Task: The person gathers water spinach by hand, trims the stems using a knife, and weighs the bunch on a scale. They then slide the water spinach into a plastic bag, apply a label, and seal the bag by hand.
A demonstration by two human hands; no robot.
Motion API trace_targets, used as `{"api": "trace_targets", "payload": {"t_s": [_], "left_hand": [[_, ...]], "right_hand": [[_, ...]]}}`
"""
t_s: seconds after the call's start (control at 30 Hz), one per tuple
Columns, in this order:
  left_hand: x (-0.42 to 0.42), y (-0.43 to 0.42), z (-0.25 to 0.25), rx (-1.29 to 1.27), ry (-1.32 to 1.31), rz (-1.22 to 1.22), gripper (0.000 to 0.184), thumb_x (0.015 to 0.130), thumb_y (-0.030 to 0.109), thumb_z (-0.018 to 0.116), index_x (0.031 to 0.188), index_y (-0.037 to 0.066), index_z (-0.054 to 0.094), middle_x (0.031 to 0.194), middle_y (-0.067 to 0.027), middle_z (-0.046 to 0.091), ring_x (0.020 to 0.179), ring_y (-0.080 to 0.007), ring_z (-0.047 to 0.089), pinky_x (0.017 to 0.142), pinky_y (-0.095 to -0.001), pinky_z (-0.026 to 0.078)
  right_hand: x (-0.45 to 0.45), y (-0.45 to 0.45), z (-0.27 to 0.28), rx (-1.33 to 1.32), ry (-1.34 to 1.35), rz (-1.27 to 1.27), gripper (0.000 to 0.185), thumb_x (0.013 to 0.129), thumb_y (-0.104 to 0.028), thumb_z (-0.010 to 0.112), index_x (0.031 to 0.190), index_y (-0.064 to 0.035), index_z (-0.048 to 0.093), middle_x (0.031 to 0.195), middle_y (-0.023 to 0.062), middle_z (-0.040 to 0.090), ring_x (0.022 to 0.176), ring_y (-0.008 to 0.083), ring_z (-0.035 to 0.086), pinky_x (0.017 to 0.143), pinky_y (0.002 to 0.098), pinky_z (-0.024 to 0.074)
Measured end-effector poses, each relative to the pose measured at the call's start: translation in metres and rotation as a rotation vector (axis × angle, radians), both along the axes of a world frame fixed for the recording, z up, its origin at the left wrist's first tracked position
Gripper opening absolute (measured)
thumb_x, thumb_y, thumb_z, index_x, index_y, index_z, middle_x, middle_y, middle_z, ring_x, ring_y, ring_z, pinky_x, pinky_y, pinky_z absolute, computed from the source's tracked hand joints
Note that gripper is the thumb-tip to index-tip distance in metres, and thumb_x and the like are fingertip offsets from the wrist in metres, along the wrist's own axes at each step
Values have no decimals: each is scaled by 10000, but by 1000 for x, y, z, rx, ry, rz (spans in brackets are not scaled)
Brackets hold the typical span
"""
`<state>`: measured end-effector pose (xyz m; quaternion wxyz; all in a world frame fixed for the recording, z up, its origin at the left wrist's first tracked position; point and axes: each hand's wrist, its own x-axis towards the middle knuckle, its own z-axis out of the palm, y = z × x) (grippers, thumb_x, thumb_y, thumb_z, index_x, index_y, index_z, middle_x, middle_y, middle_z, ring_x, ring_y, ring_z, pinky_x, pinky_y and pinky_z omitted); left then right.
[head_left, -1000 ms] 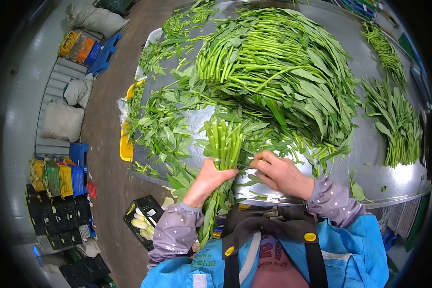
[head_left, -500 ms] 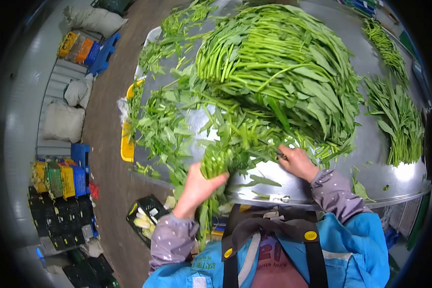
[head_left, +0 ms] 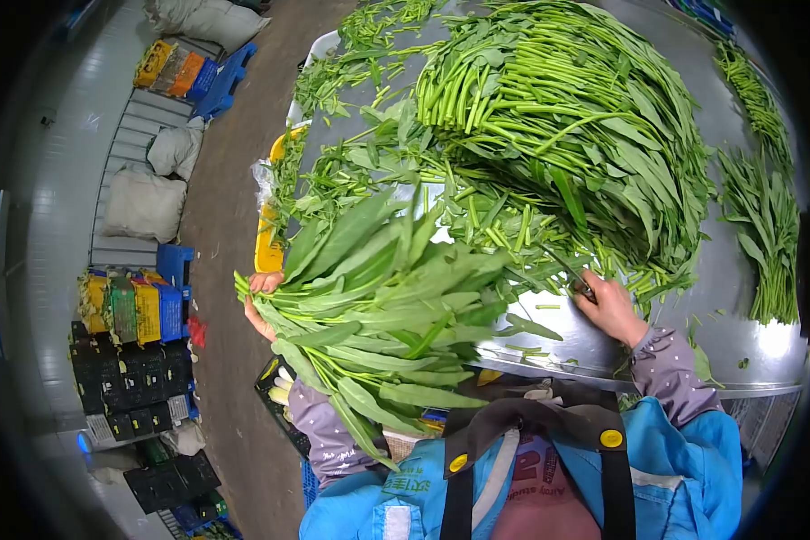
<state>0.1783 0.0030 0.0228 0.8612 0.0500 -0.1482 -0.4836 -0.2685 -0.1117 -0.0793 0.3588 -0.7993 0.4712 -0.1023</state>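
The left hand (head_left: 263, 304) grasps a bunch of water spinach (head_left: 378, 310) by its stem end at the near left edge of the tabletop (head_left: 724, 355); leaves hide much of that hand. The right hand (head_left: 610, 310) clasps a dark-handled knife (head_left: 588, 291), its thin blade hard to trace among trimmings (head_left: 504, 229). Beyond, the large water spinach pile (head_left: 567, 117) meets the view's far edge.

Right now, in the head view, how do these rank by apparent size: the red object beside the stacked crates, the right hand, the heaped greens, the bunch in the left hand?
1. Heaped greens
2. Held bunch, probably looking bigger for being nearer the camera
3. Right hand
4. Red object
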Motion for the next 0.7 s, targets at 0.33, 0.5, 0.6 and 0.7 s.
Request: {"api": "trace_targets", "payload": {"t_s": [0.33,0.5,0.6,0.7], "left_hand": [[24,27,-25,170,-120,230,135,803,167,581,874,133,471,784,28,453,801,-124,463,803,-301,394],[8,12,-18,218,-215,454,100,828,180,556,844,143,465,762,33,453,786,-117,462,792,-298,397],[-29,-23,-4,794,-284,1340,106,830,177,552,838,140,453,759,30,445,768,-111,455,783,-290,394],[24,9,-31,623,-140,1267,119,816,173,557,842,135,448,762,26,428,747,-108,447,781,-279,389]], "right_hand": [[49,-9,42,-217,-414,47,95,732,-26,624,825,-28,605,799,109,612,754,269,587,671,340,463],[122,-11,92,-299,-709,208,89,728,-54,645,811,-37,616,748,74,590,707,246,568,637,340,452],[145,-12,96,-335,-717,247,99,718,-18,644,815,-12,624,767,102,595,715,254,573,659,325,458],[150,-11,87,-240,-664,171,117,714,-34,657,827,-23,627,761,87,591,727,245,578,668,320,463]]}}
